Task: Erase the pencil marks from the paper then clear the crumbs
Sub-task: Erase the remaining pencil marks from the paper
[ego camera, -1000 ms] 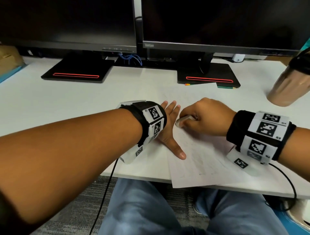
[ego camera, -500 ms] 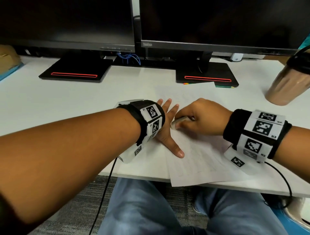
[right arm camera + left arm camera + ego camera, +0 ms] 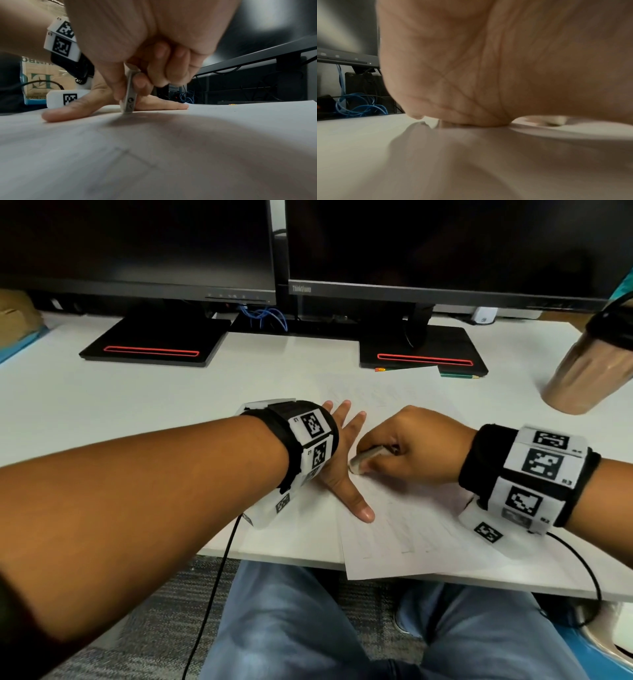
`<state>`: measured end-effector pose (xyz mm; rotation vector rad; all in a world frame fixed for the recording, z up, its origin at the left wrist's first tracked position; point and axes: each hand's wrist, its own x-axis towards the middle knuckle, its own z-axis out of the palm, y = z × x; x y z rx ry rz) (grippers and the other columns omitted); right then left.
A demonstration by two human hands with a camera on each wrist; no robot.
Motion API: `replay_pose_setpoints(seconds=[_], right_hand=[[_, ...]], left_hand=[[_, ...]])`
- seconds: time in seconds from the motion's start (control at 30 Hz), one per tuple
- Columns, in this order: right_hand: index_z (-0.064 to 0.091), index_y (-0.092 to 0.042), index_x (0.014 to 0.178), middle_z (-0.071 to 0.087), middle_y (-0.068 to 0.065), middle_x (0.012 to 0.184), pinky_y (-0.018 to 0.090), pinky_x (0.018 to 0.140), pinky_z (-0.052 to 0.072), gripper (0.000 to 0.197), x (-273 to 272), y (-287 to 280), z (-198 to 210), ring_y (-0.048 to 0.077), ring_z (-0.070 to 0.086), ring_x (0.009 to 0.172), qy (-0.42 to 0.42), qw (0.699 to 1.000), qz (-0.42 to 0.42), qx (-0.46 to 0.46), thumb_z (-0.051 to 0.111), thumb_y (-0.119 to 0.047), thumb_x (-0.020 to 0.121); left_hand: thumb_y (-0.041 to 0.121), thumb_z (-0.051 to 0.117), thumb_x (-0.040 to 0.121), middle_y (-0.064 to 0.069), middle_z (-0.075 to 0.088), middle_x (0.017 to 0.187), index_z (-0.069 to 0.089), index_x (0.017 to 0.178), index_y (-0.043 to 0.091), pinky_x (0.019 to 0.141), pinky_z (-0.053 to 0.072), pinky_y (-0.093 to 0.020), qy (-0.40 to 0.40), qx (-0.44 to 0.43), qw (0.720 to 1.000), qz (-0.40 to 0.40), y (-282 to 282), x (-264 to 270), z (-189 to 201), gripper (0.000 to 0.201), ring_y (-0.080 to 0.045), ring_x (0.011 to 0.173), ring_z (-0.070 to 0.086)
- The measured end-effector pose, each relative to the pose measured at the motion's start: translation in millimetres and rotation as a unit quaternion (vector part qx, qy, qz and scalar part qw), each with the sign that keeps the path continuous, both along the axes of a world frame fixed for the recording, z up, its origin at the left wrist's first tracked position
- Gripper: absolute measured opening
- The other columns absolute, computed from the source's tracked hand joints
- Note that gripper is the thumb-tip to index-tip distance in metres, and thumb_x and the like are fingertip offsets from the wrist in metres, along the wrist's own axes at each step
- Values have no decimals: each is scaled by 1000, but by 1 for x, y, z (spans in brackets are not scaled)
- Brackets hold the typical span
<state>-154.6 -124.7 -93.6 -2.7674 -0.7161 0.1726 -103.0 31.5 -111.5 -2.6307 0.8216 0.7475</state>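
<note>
A white sheet of paper [image 3: 404,529] with faint pencil lines lies on the white desk [image 3: 137,412], its near corner over the front edge. My left hand [image 3: 342,453] presses flat on the sheet's left side, fingers spread, thumb pointing toward me. My right hand [image 3: 407,446] pinches a grey-sleeved eraser [image 3: 364,457] between thumb and fingers, its tip on the paper just right of the left hand. In the right wrist view the eraser [image 3: 129,94] stands nearly upright on the paper [image 3: 171,155], with the left hand [image 3: 82,106] flat behind it. The left wrist view is filled by my left palm [image 3: 488,67].
Two dark monitors on black stands [image 3: 154,344] line the back of the desk. A brown tumbler [image 3: 582,374] stands at the right. Coloured pencils [image 3: 457,375] lie by the right stand. Blue cables [image 3: 263,316] sit between the stands. A cardboard box [image 3: 13,316] is far left.
My right hand has slid the eraser a little leftward toward the left hand. The left hand has stayed flat on the paper.
</note>
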Motion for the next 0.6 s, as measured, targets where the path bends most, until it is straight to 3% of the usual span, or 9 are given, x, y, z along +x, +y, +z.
replay_pose_setpoints(seconds=[0.1, 0.2, 0.27, 0.4, 0.5, 0.6], right_hand=[[73, -30, 95, 65, -10, 67, 32, 61, 50, 18, 4, -5, 2, 8, 55, 58, -44, 998, -34, -19, 61, -42, 89], [73, -31, 95, 68, -8, 69, 29, 59, 48, 17, -3, 0, -1, 8, 57, 58, -5, 1000, 12, -2, 61, -40, 88], [74, -31, 95, 68, -9, 68, 29, 59, 49, 17, -4, -1, 0, 8, 58, 60, 11, 1000, 0, 1, 62, -41, 88], [72, -29, 94, 65, -7, 68, 32, 61, 50, 19, 1, -4, 1, 14, 57, 60, -64, 996, -33, -47, 58, -42, 90], [74, -32, 95, 70, -10, 72, 29, 62, 50, 19, -8, -2, -2, 7, 59, 61, -2, 1000, 18, -8, 60, -42, 88], [74, -31, 94, 71, -11, 75, 32, 65, 52, 24, -2, -10, 2, 8, 61, 65, -19, 999, -29, -9, 57, -47, 87]], left_hand=[[97, 59, 39, -6, -33, 160, -30, 151, 27, 118, -3, -58, -8, -8, 1000, 2, 0, -2, 1, 159, -34, 149, -22], [99, 57, 35, -4, -33, 160, -30, 151, 28, 118, -3, -59, -6, -5, 1000, 0, 0, -1, 0, 162, -34, 149, -23], [99, 57, 35, -5, -34, 159, -31, 150, 27, 118, -3, -59, -6, -4, 1000, 1, 1, 0, -1, 162, -35, 149, -23], [98, 59, 37, -5, -34, 159, -31, 150, 28, 118, -3, -58, -9, -13, 1000, 2, 2, -1, -2, 160, -34, 149, -23], [99, 58, 34, -4, -35, 159, -33, 149, 28, 118, -2, -59, -6, -5, 1000, 4, 1, 1, -2, 162, -34, 149, -23], [99, 58, 35, -4, -35, 159, -34, 148, 27, 118, -2, -59, -7, -2, 1000, 2, 1, 0, -1, 162, -33, 149, -23]])
